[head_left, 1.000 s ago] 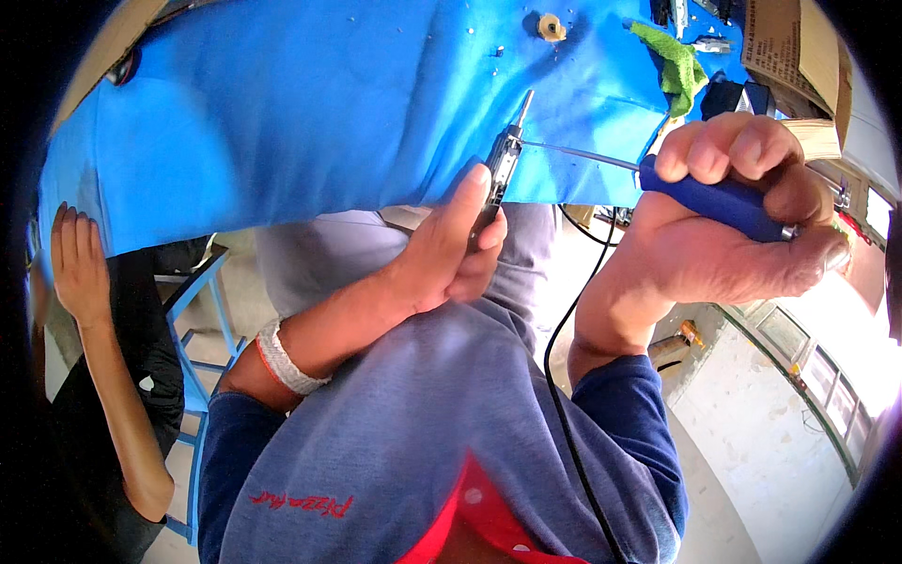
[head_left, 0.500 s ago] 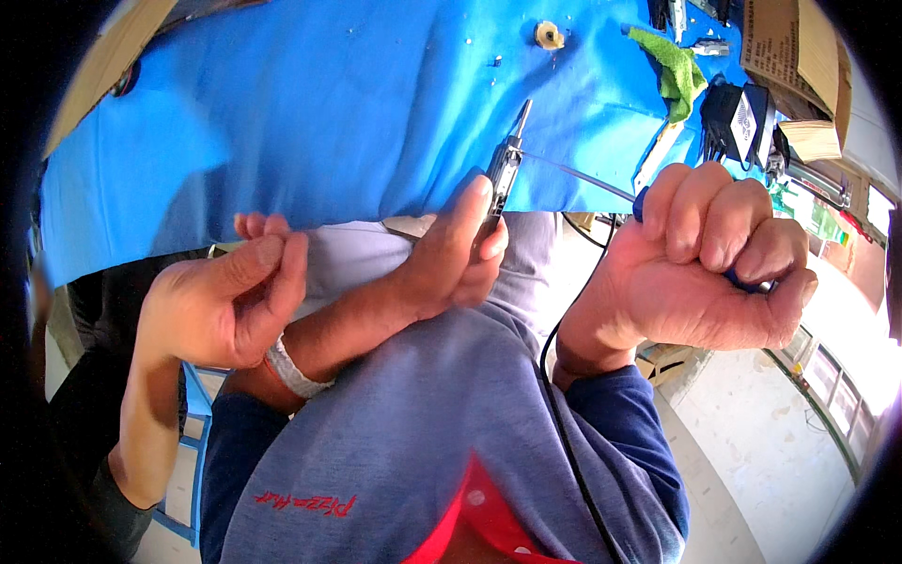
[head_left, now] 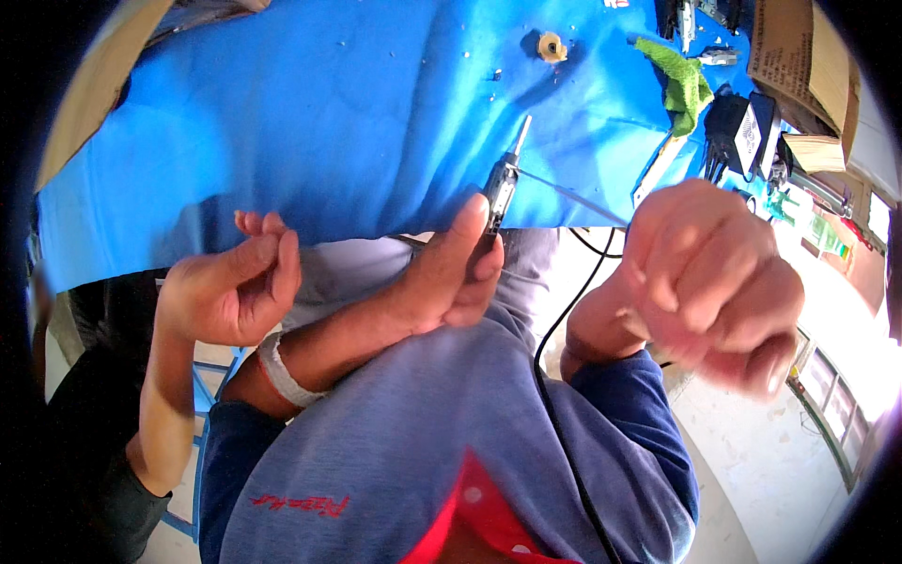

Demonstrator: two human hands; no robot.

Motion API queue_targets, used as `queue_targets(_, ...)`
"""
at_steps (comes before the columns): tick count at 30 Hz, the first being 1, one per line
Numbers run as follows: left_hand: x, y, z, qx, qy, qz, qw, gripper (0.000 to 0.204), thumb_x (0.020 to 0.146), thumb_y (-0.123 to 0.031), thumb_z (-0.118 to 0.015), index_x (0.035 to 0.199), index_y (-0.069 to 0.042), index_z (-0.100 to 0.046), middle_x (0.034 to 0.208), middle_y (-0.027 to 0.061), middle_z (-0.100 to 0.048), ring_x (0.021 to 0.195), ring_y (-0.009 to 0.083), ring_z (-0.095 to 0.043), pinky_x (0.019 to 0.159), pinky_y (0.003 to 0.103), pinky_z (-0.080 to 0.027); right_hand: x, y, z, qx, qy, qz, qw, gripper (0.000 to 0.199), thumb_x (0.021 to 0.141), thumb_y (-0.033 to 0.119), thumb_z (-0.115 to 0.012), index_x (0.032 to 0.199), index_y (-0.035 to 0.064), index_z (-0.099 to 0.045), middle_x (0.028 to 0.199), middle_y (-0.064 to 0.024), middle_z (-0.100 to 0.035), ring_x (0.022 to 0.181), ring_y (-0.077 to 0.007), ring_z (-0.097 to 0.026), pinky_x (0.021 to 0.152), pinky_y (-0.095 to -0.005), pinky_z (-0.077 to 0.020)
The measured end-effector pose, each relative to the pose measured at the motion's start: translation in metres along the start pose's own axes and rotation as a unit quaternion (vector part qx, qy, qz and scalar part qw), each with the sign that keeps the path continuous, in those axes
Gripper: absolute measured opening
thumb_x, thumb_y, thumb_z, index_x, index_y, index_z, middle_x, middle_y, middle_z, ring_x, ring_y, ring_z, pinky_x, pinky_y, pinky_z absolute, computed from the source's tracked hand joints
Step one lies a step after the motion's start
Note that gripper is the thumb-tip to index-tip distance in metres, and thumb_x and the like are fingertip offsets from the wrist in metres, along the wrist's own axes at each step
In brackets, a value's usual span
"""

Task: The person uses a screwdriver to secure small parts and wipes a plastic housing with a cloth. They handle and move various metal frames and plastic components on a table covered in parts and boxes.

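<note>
My left hand (head_left: 449, 274), with a white band at its wrist, closes its thumb and fingers around a slim black device (head_left: 499, 195). A thin metal shaft sticks up from the device's far end. The long thin shaft of a screwdriver (head_left: 568, 192) reaches from the right to the device's upper part, near the base of that metal shaft. My right hand (head_left: 714, 287) is wrapped in a fist round the screwdriver's handle, which its fingers hide now; part of the fist is smeared by motion.
Another person's hand (head_left: 240, 287) with curled fingers is beside my left forearm. The blue table cloth (head_left: 282, 122) bears a small cream-coloured ring-shaped part (head_left: 552, 47), a green cloth (head_left: 678, 85) and a black box-shaped device (head_left: 742, 132). A cardboard box (head_left: 799, 66) stands far right; a black cable (head_left: 554, 414) crosses my shirt.
My right fist has turned and tipped over, hiding the blue handle seen before. The black device and my left hand sit slightly lower in view. The other person's hand has shifted slightly.
</note>
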State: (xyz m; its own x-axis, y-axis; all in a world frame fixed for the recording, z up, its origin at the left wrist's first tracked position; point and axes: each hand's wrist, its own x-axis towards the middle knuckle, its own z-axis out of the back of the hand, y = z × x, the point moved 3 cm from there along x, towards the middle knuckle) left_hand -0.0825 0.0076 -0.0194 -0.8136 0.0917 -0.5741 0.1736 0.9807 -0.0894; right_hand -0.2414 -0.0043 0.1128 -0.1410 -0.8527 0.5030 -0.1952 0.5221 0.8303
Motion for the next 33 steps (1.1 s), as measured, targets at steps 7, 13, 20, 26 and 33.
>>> queue_targets(7,-0.001,-0.001,-0.001,0.018,-0.005,0.013,1.0,0.061,0.091,-0.069,-0.034,0.064,-0.014,-0.037,0.045,-0.0025,-0.027,0.032,0.0099,-0.022,0.033,0.025,-0.021,-0.022,0.014,0.038,0.099,-0.204,0.038,0.973,0.033,0.091,0.032,-0.045,0.065,0.0129,-0.037,0.055,-0.0005,-0.039,0.043,-0.012,-0.034,0.038,-0.0276,-0.0303)
queue_targets(13,-0.016,-0.013,-0.007,0.17,0.065,-0.05,0.982,0.044,0.094,-0.052,-0.038,0.084,-0.01,-0.044,0.057,-0.0009,-0.035,0.046,0.0104,-0.032,0.046,0.022,-0.029,-0.029,0.014,0.036,0.065,-0.174,0.061,0.981,0.035,0.092,0.027,-0.044,0.063,0.0129,-0.032,0.053,-0.0014,-0.036,0.043,-0.0127,-0.035,0.038,-0.0275,-0.0306)
queue_targets(20,-0.093,-0.047,-0.049,0.589,-0.02,-0.178,0.788,0.037,0.091,-0.03,-0.053,0.112,-0.002,-0.042,0.073,0.0017,-0.045,0.063,0.0119,-0.045,0.067,0.021,-0.039,-0.012,0.031,0.005,0.046,-0.077,0.059,0.994,0.034,0.09,0.024,-0.046,0.062,0.0108,-0.032,0.052,-0.0043,-0.036,0.044,-0.0134,-0.035,0.04,-0.0277,-0.029)
queue_targets(26,-0.078,-0.067,-0.091,0.648,-0.161,-0.285,0.688,0.039,0.079,-0.036,-0.072,0.087,-0.003,-0.052,0.065,0.0073,-0.056,0.057,0.0195,-0.058,0.054,0.029,-0.046,-0.001,0.052,0.017,0.115,-0.099,0.093,0.984,0.035,0.088,0.028,-0.047,0.061,0.013,-0.031,0.051,-0.0008,-0.034,0.043,-0.013,-0.03,0.04,-0.0269,-0.0265)
queue_targets(33,-0.081,-0.075,-0.118,0.833,-0.155,-0.389,0.36,0.038,0.087,-0.009,-0.055,0.125,-0.016,-0.059,0.072,-0.0064,-0.044,0.06,0.0037,-0.044,0.066,0.017,-0.041,-0.001,0.053,0.024,0.208,-0.226,0.089,0.948,0.03,0.09,0.031,-0.044,0.066,0.0141,-0.036,0.062,0.0011,-0.036,0.056,-0.0133,-0.033,0.054,-0.0319,-0.0282)
